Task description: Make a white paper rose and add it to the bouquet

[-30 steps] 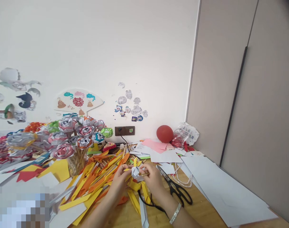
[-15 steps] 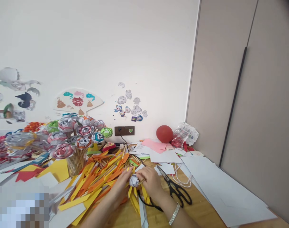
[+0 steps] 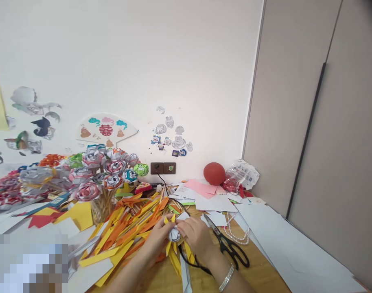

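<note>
A small white folded-paper flower (image 3: 174, 235) with yellow paper petals sits between my two hands, low in the centre. Around its left side, the fingers of my left hand (image 3: 159, 236) are closed on it. My right hand (image 3: 196, 236) pinches its right and upper edge, fingers bent over the paper. Yellow and orange folded strips (image 3: 125, 228) lie heaped to the left of my hands. Black-handled scissors (image 3: 227, 244) rest just right of my right hand, blades pointing away from me.
Bunched paper roses (image 3: 88, 191) stand at the left. A red balloon (image 3: 214, 173) and a plastic bag (image 3: 242, 175) lie by the wall. White sheets (image 3: 289, 240) cover the right side, beside a pearl strand (image 3: 236, 239). A black cable (image 3: 193, 264) runs under my hands.
The view has shifted slightly left. My right fingers have moved over the top of the white flower, covering more of it, and my left hand has closed in on its side.
</note>
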Demonstrator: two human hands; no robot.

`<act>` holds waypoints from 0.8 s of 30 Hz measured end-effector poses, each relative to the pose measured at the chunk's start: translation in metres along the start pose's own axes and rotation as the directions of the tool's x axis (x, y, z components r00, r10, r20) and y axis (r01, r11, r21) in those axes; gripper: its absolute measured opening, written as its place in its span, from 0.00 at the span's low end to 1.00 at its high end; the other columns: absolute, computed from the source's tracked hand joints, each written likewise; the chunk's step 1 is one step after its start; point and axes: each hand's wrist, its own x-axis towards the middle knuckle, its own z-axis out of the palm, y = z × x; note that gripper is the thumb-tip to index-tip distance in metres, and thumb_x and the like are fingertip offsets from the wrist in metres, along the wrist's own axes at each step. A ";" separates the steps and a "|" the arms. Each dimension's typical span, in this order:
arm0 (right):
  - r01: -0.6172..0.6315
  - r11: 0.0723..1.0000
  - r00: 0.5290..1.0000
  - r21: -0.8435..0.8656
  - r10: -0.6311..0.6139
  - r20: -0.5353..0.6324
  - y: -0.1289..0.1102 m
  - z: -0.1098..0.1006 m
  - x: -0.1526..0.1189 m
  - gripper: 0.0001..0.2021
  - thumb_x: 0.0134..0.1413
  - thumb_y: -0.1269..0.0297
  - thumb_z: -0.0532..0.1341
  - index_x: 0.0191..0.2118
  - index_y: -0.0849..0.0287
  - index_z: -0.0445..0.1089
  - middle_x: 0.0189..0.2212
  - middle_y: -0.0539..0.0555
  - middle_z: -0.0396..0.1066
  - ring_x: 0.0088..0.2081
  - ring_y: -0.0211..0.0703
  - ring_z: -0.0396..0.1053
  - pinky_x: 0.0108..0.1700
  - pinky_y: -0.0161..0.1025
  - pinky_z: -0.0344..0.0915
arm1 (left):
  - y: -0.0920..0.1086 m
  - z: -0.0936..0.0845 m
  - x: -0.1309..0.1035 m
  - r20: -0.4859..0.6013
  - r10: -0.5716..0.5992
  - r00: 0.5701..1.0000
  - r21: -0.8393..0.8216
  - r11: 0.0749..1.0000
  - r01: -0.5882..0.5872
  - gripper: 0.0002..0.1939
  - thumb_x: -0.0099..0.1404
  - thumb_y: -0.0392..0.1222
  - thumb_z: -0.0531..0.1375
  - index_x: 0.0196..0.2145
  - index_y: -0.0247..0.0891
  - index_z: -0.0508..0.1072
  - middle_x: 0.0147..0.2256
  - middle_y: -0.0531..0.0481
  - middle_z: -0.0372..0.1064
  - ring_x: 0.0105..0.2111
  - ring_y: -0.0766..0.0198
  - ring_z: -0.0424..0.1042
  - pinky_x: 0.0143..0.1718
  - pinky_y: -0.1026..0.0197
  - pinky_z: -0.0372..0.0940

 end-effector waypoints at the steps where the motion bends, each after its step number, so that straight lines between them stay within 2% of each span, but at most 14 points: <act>1: 0.033 0.998 0.999 -0.053 -0.033 0.008 0.000 0.000 -0.001 0.11 0.60 0.69 0.49 0.33 0.59 0.67 0.27 0.52 0.69 0.31 0.40 0.65 0.32 0.37 0.59 | 0.000 0.001 0.000 -0.002 -0.009 1.000 0.001 1.000 0.009 0.12 0.46 0.36 0.63 0.32 0.36 0.69 0.24 0.53 0.69 0.24 0.67 0.67 0.27 0.65 0.59; 4: 0.066 0.992 0.998 -0.108 -0.063 0.028 0.001 0.000 -0.002 0.11 0.61 0.69 0.48 0.32 0.59 0.67 0.27 0.52 0.69 0.31 0.41 0.65 0.32 0.37 0.59 | 0.001 0.002 -0.001 -0.013 -0.022 1.000 0.002 1.000 0.022 0.15 0.45 0.38 0.64 0.33 0.35 0.68 0.25 0.51 0.71 0.24 0.67 0.67 0.26 0.65 0.59; 6: 0.034 0.999 0.999 -0.037 -0.033 0.042 0.001 0.001 -0.002 0.11 0.61 0.69 0.49 0.33 0.59 0.67 0.29 0.53 0.70 0.32 0.41 0.66 0.33 0.37 0.60 | 0.001 0.002 -0.001 -0.020 -0.009 1.000 0.006 1.000 0.010 0.15 0.45 0.37 0.64 0.33 0.35 0.68 0.24 0.52 0.70 0.23 0.67 0.66 0.26 0.65 0.59; 9: -0.121 0.977 0.990 0.173 0.106 0.097 0.002 0.002 0.001 0.07 0.59 0.67 0.52 0.35 0.58 0.67 0.32 0.51 0.71 0.34 0.39 0.67 0.34 0.35 0.60 | 0.002 0.001 0.001 -0.034 0.000 0.999 0.040 0.999 0.002 0.15 0.45 0.35 0.62 0.34 0.35 0.67 0.23 0.54 0.68 0.22 0.68 0.65 0.25 0.66 0.57; 11: -0.263 0.913 0.960 0.313 0.217 0.175 0.002 0.002 0.003 0.06 0.57 0.67 0.54 0.34 0.58 0.68 0.29 0.49 0.71 0.30 0.37 0.67 0.31 0.32 0.60 | 0.003 0.000 0.000 -0.048 -0.009 0.999 0.070 0.997 0.012 0.15 0.45 0.34 0.62 0.34 0.35 0.67 0.23 0.55 0.67 0.21 0.70 0.63 0.24 0.67 0.56; 14: -0.361 0.845 0.930 0.395 0.294 0.223 0.001 0.001 0.004 0.05 0.56 0.67 0.55 0.31 0.58 0.67 0.24 0.47 0.69 0.25 0.35 0.66 0.26 0.31 0.59 | 0.004 0.000 -0.001 -0.052 -0.028 0.998 0.094 0.995 0.033 0.16 0.44 0.33 0.62 0.34 0.36 0.66 0.22 0.55 0.67 0.20 0.70 0.62 0.23 0.67 0.55; 16: -0.297 0.898 0.954 0.325 0.263 0.147 0.001 0.000 0.004 0.05 0.56 0.67 0.55 0.32 0.58 0.67 0.26 0.48 0.69 0.27 0.37 0.66 0.28 0.32 0.60 | 0.004 0.001 -0.001 -0.047 -0.033 0.998 0.087 0.996 0.037 0.17 0.44 0.34 0.62 0.34 0.36 0.66 0.23 0.55 0.67 0.20 0.70 0.64 0.24 0.67 0.56; 19: -0.106 0.989 0.994 0.100 0.102 0.042 0.000 0.000 0.001 0.07 0.58 0.67 0.52 0.36 0.58 0.68 0.29 0.52 0.70 0.32 0.41 0.66 0.33 0.37 0.60 | 0.004 0.002 -0.002 -0.031 -0.032 0.999 0.042 0.999 0.034 0.16 0.44 0.35 0.63 0.33 0.37 0.66 0.22 0.55 0.67 0.22 0.69 0.65 0.26 0.66 0.57; 21: -0.005 1.000 0.999 -0.020 0.006 0.040 0.000 0.000 -0.001 0.10 0.60 0.68 0.50 0.38 0.59 0.67 0.29 0.54 0.69 0.32 0.42 0.66 0.34 0.38 0.60 | 0.004 0.003 -0.002 -0.009 -0.032 0.999 0.024 0.999 0.032 0.16 0.44 0.35 0.62 0.33 0.37 0.66 0.21 0.56 0.67 0.22 0.69 0.65 0.26 0.66 0.57; 24: 0.062 0.993 0.997 -0.105 -0.056 0.057 0.001 0.001 -0.003 0.11 0.61 0.69 0.48 0.37 0.59 0.67 0.28 0.54 0.68 0.31 0.41 0.65 0.33 0.38 0.60 | 0.005 0.004 -0.004 -0.010 -0.036 0.999 0.041 0.998 0.037 0.15 0.45 0.35 0.62 0.33 0.36 0.66 0.21 0.56 0.67 0.21 0.70 0.63 0.25 0.67 0.56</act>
